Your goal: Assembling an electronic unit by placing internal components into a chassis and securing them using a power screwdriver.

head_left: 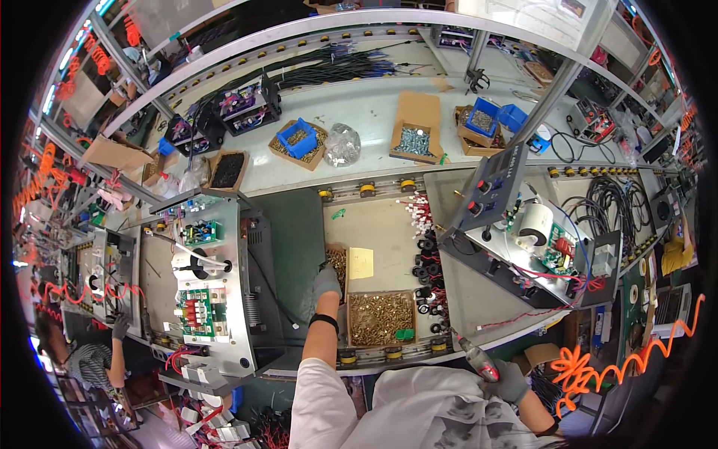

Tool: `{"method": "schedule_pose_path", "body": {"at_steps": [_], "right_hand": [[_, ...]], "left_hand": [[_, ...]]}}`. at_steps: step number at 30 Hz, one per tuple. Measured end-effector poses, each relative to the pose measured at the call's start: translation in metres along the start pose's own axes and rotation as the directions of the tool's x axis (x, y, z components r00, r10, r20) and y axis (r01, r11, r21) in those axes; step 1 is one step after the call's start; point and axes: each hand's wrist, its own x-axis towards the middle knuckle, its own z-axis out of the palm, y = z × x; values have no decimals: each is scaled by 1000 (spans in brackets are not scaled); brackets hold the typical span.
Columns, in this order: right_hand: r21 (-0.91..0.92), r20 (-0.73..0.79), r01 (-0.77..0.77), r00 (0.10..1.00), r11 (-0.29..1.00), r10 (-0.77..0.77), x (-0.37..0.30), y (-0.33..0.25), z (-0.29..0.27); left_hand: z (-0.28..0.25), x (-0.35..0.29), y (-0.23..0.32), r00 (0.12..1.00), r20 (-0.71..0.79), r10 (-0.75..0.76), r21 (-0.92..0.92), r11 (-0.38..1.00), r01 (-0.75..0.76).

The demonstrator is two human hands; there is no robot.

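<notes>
My left hand (326, 283), in a grey glove, reaches to the left edge of a narrow box of brass-coloured screws (337, 262). Its fingertips point away from me, and their grip is too small to make out. On the right, near the bench's front edge, my gloved right hand (511, 382) is closed around a power screwdriver (479, 358), its bit pointing up and left. A wider cardboard box of brass-coloured fasteners (380, 318) lies between the hands, with a small green piece in it. A yellow paper (361, 263) lies just beyond.
Opened metal machine housings with circuit boards stand left (202, 292) and right (550, 239). Black ring-shaped parts (428, 273) line the middle tray. Fastener boxes (413, 141) sit on the far shelf. An orange coiled hose (576, 374) hangs right; another person (93, 363) works far left.
</notes>
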Motion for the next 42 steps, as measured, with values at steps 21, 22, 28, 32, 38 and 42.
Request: {"method": "schedule_pose_path", "body": {"at_steps": [21, 22, 28, 32, 38, 42], "right_hand": [[41, -155, 198, 970, 979, -190, -49, 3, -35], [53, -168, 189, 970, 981, -178, -54, 2, -38], [190, -159, 171, 977, 967, -141, -85, 4, -55], [214, -120, 158, 984, 964, -135, -97, 14, -58], [254, -81, 189, 981, 948, -174, -108, 9, -66], [229, -52, 193, 981, 954, -186, -109, 14, -69]], "left_hand": [[-94, -239, 166, 707, 187, 682, -702, -410, 582], [-99, -252, 177, 707, 180, 684, -795, -321, 514], [-80, -276, 204, 678, 128, 724, -902, -200, 384], [-78, -293, 217, 608, 138, 782, -901, -156, 406], [-70, -304, 230, 545, 159, 823, -977, 50, 209], [-78, -317, 240, 602, 126, 789, -983, 181, -33]]}}
